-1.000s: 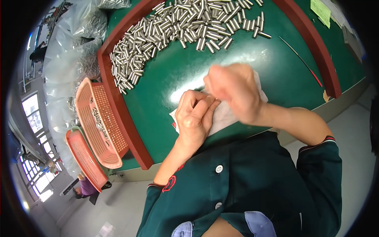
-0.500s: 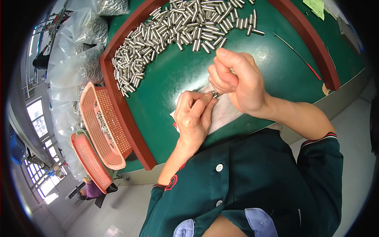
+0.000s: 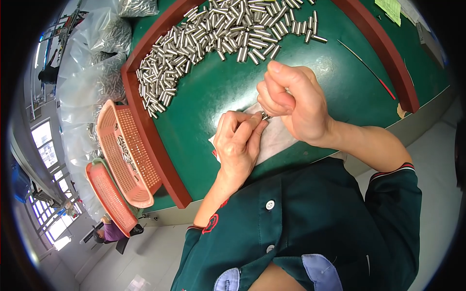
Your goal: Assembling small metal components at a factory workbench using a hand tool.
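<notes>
My left hand pinches a small shiny metal cylinder between thumb and fingertips. The fingers cover most of it. Closed into a fist, my right hand sits just to the right, its lower edge close against the cylinder. Whatever the fist may hold is hidden in it. Beneath both hands a pale cloth lies on the green tabletop. Farther off is a big heap of similar metal cylinders, with several loose ones at its right side.
A dark red raised border curves round the work area. On the right lies a thin tool with a red handle. Outside the border at left stand a pink basket with some metal parts, another basket and clear bags of parts.
</notes>
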Tool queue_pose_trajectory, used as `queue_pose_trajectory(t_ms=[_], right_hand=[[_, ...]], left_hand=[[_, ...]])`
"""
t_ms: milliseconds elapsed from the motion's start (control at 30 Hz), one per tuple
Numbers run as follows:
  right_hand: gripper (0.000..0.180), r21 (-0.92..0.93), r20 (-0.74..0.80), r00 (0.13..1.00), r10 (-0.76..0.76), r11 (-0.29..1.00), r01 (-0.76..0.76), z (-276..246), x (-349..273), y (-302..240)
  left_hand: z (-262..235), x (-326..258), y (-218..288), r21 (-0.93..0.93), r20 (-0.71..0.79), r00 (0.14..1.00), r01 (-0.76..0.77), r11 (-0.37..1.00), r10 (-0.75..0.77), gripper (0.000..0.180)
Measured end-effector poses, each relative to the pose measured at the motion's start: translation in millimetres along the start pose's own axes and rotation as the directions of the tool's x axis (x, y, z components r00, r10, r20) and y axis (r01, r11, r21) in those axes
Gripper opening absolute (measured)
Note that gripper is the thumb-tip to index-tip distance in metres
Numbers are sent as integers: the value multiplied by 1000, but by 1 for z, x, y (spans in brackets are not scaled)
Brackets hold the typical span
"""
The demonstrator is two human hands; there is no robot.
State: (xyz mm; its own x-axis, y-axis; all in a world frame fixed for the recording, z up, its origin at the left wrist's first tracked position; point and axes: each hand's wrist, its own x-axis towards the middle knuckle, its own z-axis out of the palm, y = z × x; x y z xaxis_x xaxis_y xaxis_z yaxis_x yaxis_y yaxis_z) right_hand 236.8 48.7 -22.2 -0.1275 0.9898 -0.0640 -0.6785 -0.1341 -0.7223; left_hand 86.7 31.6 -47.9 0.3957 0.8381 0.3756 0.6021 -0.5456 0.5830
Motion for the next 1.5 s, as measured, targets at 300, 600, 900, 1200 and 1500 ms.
queue_pose_trajectory(t_ms=[300, 600, 900, 1200, 1500], right_hand=[[44, -99, -21, 997, -78, 992, 76, 4, -2, 4], [44, -155, 17, 994, -107, 982, 108, 7, -2, 6], [41, -218, 48, 993, -106, 969, 114, 13, -5, 5], [44, -81, 39, 982, -183, 979, 186, 0, 5, -4], [45, -143, -49, 985, -164, 977, 155, 6, 0, 4]], left_hand=[[-1, 0, 0, -7, 30, 999, 33, 999, -33, 16], [-1, 2, -3, -59, 49, 997, 60, 996, -57, 15], [5, -3, -17, -179, -19, 1000, -1, 984, -2, 15], [-1, 3, -4, -59, 50, 999, 20, 998, -17, 16], [-7, 16, 9, 275, 222, 967, -187, 943, 127, 16]])
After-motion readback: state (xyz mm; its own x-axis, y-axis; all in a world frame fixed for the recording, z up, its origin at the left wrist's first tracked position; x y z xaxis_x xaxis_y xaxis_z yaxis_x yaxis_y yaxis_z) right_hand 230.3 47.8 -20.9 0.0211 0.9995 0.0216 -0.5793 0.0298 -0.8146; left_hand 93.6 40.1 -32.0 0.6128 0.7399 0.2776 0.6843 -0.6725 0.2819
